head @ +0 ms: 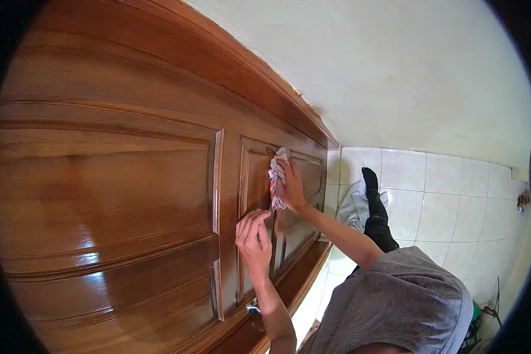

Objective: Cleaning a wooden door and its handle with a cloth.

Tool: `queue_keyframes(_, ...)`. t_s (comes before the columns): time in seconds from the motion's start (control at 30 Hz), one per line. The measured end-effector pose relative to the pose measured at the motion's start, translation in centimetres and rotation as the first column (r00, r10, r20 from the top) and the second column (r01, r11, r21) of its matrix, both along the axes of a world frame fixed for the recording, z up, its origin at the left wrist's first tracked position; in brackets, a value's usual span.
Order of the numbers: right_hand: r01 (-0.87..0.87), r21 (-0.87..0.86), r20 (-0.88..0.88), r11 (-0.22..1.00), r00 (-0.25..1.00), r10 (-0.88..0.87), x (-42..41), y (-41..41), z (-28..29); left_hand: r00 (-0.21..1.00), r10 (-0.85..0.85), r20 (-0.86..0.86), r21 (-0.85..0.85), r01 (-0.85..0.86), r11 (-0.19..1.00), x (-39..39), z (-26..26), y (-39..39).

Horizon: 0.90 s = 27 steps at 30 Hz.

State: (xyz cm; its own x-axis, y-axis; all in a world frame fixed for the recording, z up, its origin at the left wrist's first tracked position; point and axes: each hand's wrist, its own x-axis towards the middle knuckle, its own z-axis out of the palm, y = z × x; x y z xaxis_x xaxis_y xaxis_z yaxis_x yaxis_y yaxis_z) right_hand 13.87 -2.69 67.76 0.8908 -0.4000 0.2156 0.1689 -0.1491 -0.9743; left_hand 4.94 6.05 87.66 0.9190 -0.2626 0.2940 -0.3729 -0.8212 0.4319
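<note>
A brown varnished wood panel door (159,186) fills the left of the head view. My right hand (290,186) is closed around a bunched white cloth with red markings (276,177), pressed against a narrow recessed panel of the door. Below it in the picture, my left hand (254,243) is bent at the wrist with loosely curled fingers. Its index fingertip lies close to the cloth's lower end; whether they touch is unclear. No object shows in that hand. A metal door handle (253,306) is partly hidden beside my left forearm.
The wooden door frame (248,93) meets a pale wall (380,79). A grey cloth (354,210) lies on the white tiled floor (442,172), partly under a dark-clothed leg and foot (371,194). Green and dark items (475,321) sit at the lower right.
</note>
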Motion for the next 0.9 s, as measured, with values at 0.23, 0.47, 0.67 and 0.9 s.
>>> queue_keyframes(0.23,0.074,0.047,0.169,0.996,0.982,-0.081,1.8,-1.9,5.5,0.996,-0.070,0.051,0.053,0.067,0.996,2.9,0.2,-0.5)
queue_keyframes(0.47,0.013,-0.024,0.142,1.000,0.990,-0.010,1.6,0.8,3.0,0.998,-0.064,0.012,-0.033,0.064,0.997,4.8,-2.0,-0.9)
queue_keyframes(0.67,0.056,-0.024,0.006,0.998,0.998,-0.056,1.1,-1.5,2.0,0.998,-0.062,0.032,0.058,0.060,0.997,4.5,-2.4,0.3)
queue_keyframes(0.9,0.021,-0.143,0.340,0.989,0.940,0.029,9.0,-1.7,6.5,0.995,-0.073,0.069,0.129,0.064,0.990,4.3,-2.9,0.7)
